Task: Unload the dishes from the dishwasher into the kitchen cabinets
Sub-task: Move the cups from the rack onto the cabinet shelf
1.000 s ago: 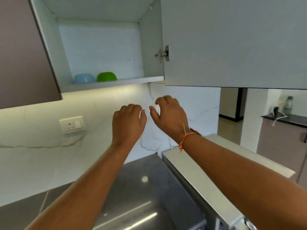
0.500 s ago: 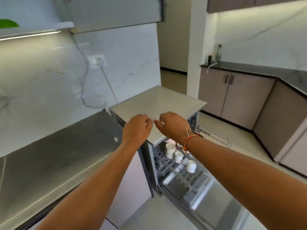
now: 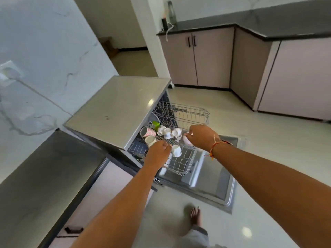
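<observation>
A pulled-out grey wire dishwasher rack (image 3: 180,164) carries several white ceramic cups (image 3: 176,150), most tipped on their sides, with a pink-patterned mug (image 3: 147,131) and a small green cup (image 3: 155,125) toward its back. Its front part is bare wire.

Both arms reach forward, left hand (image 3: 158,149) and right hand (image 3: 203,136) curled.
</observation>
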`<state>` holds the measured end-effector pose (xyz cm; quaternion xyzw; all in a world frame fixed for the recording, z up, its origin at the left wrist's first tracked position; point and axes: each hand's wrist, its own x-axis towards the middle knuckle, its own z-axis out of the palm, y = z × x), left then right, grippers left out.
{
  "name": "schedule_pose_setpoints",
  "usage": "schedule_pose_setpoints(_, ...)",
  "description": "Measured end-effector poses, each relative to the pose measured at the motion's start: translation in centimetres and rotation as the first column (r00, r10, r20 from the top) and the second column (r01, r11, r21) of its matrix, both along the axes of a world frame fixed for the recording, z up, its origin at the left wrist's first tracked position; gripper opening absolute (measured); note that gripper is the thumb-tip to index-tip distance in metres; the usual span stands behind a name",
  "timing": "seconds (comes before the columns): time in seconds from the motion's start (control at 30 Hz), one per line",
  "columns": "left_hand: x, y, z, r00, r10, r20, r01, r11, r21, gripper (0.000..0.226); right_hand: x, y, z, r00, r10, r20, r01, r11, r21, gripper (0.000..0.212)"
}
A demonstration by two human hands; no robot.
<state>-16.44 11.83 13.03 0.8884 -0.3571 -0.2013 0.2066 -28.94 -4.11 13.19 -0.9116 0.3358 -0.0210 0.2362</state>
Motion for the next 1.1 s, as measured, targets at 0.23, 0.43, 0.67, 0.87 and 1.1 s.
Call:
schedule_pose_setpoints(0.23, 3.7, -6.4, -5.9, 0.997, -0.007, -0.077, 0.012, 0.998, 0.063, 0.019, 2.0, -4.4, -5.9, 0.996, -0.058, -0.062, 0.065, 0.991, 0.116, 0.033)
schedule_pose_setpoints(0.43, 10.8, -11.4, -12.9, 0.993, 0.057, -0.106, -0.044, 0.992, 0.121, 0.028, 9.0, -7.3, -12.5, 0.987, -0.109, -0.118, 0.131, 0.97, 0.205, 0.042)
schedule_pose_setpoints(0.67, 19.0, -14.0, -22.1, 0.966, 0.244, -0.088, -0.218, 0.947, 0.235, 0.036, 16.8, -9.8, -21.2, 0.984, -0.082, -0.158, 0.127, 0.946, 0.297, 0.041)
schedule_pose_setpoints(0.87, 19.4, -13.1, -28.7, 0.941, 0.339, -0.011, -0.321, 0.9, 0.294, 0.041, 20.5, -9.2, -27.6, 0.973, 0.031, -0.23, 0.063, 0.918, 0.391, 0.053)
schedule_pose_setpoints(1.1, 19.6, -12.1, -30.7, 0.9, 0.381, 0.212, -0.42, 0.887, 0.192, 0.046, 25.2, -7.9, -30.8, 0.968, 0.172, -0.181, -0.099, 0.929, 0.357, 0.039)
